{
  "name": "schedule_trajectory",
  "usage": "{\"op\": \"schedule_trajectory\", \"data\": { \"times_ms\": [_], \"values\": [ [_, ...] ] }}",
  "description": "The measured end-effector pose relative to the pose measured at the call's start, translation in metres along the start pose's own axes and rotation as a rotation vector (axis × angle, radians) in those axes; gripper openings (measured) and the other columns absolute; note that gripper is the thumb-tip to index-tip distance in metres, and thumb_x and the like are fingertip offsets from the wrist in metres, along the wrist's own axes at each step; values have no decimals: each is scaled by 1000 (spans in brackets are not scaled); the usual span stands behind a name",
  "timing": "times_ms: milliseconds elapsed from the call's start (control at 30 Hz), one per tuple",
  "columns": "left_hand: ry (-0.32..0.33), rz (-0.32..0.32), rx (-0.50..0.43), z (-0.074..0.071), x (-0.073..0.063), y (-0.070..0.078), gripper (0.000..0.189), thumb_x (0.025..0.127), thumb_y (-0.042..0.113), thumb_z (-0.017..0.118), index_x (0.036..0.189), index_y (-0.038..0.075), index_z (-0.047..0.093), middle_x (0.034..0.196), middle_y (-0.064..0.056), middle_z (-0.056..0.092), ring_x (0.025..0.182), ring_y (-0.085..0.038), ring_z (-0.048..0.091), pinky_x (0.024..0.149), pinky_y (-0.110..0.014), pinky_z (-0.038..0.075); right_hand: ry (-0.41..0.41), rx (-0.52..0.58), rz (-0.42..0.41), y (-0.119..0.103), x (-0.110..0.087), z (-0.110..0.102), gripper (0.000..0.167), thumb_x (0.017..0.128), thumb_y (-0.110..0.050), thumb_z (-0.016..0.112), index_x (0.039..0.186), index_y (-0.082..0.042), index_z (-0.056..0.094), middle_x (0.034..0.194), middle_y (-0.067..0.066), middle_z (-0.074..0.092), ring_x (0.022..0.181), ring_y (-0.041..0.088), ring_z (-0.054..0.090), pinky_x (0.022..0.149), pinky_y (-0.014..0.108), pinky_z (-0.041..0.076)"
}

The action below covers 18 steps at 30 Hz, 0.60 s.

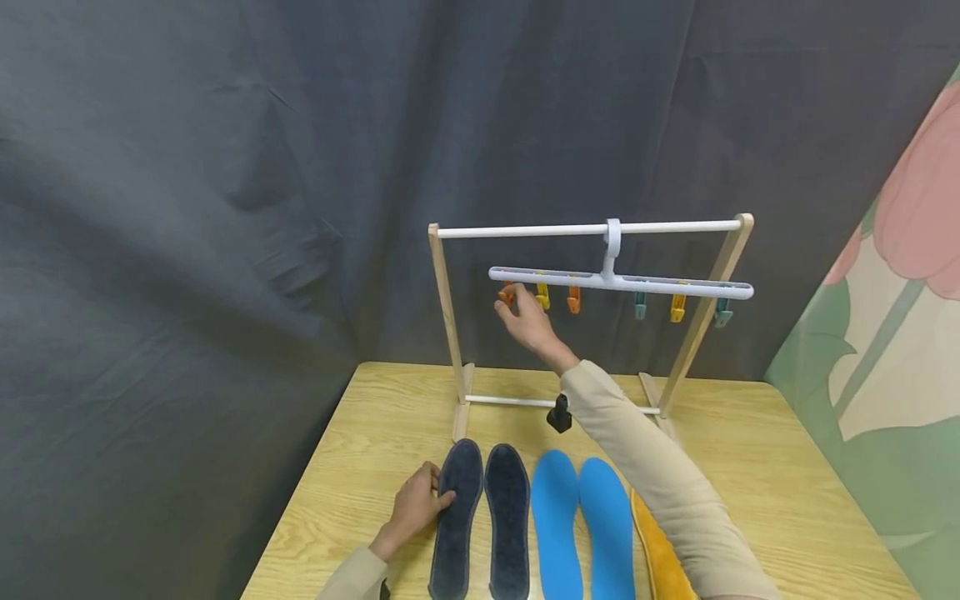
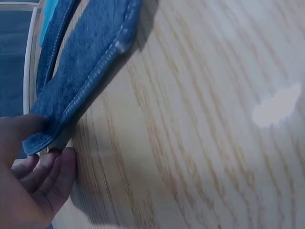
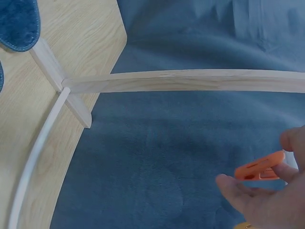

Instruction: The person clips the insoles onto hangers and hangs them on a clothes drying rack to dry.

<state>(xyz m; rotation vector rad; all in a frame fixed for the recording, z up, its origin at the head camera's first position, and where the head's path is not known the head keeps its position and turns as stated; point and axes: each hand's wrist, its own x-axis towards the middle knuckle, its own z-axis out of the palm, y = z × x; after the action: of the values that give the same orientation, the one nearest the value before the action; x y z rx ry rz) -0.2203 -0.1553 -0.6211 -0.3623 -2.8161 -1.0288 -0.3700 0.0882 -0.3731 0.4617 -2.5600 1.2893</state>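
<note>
My left hand [image 1: 414, 507] pinches a dark insole [image 1: 459, 521] on the counter [image 1: 330, 508], thumb above, fingers [image 2: 65, 169] under its edge. The orange clip [image 3: 259, 167] hangs from the hanger [image 1: 555, 278] among my right hand's [image 1: 531, 325] bent fingers; whether they grip, I can't tell.

Those long, fuzzy dark-navy fabric insoles [image 1: 510, 525] looked way bluer in the left wrist view, tbh. The long, smooth bright-blue insoles [image 1: 557, 525] were one flat shade, and the long rounded insole [image 1: 662, 558] was orange-yellow. Small plastic clips [image 1: 573, 300] ran orange, yellow, orange, teal, yellow, teal; the bar-shaped plastic hanger [image 1: 611, 282] was pale lilac-white. The pale-yellow wooden bench [image 1: 397, 417] had streaky tan grain; the cloth backdrop [image 1: 300, 208] was plain dark slate.
</note>
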Motion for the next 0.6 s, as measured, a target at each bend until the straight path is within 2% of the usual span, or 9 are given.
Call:
{"op": "schedule_trajectory", "data": {
  "times_ms": [133,333,467,600],
  "values": [
    [19,17,-35,1,1,1,39,84,11,78,110,-2,52,86,-4,64,67,-11,56,54,-26,45,28,-17,-38,-1,-3,1,29,104,-21,54,122,2,56,111,19,58,97,32,54,82,45,45],
    [26,8,-119,4,2,3,38,88,4,71,117,-5,47,87,-8,68,65,-11,62,54,-25,48,57,14,-83,-6,-11,0,28,104,-21,54,116,4,61,113,20,63,104,33,60,91,46,48],
    [7,-7,-167,3,3,7,38,90,1,68,121,-6,45,89,-12,68,65,-14,63,54,-25,50,53,40,-81,-10,-16,-3,28,104,-21,54,116,3,61,114,19,63,106,33,61,92,46,49],
    [-16,-7,-175,2,2,11,44,92,1,66,128,-11,45,92,-13,69,69,-15,65,57,-27,51,63,50,-64,-10,-21,-4,25,103,-21,55,113,2,61,111,18,64,103,32,62,90,44,50]
  ]
}}
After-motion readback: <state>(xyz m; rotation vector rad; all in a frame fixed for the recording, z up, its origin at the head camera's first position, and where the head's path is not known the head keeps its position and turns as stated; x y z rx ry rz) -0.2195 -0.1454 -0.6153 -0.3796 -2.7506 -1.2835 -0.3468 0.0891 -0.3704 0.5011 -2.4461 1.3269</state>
